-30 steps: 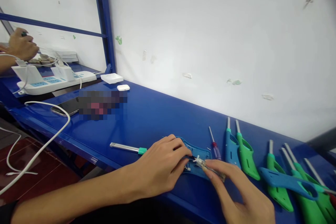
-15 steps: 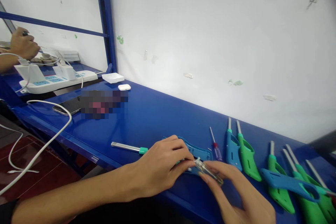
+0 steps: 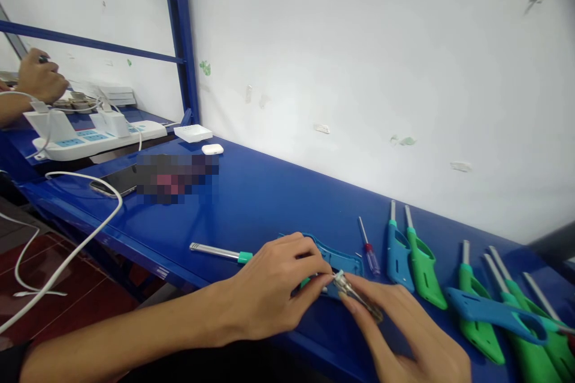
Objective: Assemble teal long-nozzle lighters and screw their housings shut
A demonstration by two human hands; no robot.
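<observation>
A small clear fuel tank (image 3: 358,297) with a pale fitting at its upper end is pinched between the thumb and fingers of my right hand (image 3: 404,323). My left hand (image 3: 283,281) is closed, its thumb and forefinger tips meeting at that fitting; what lies between them is too small to make out. Beneath my left hand lies an opened blue lighter shell (image 3: 339,257), partly covered. A metal lighter tube (image 3: 215,251) with a green collar sticks out to the left of that hand. Just beyond the shell rests a screwdriver (image 3: 370,254) with a purple-red handle.
Several gas lighters stand to the right: a blue one (image 3: 399,257), a green one (image 3: 422,266) and a crossing pile (image 3: 494,311). At left are a phone (image 3: 114,181), an earbud case (image 3: 212,149), a white box (image 3: 193,133), a power strip (image 3: 103,140) and another person's hand (image 3: 42,76).
The clear tank has rolled slightly in my right fingers, and the right forefinger now covers more of it. My left hand stays nearly in place.
</observation>
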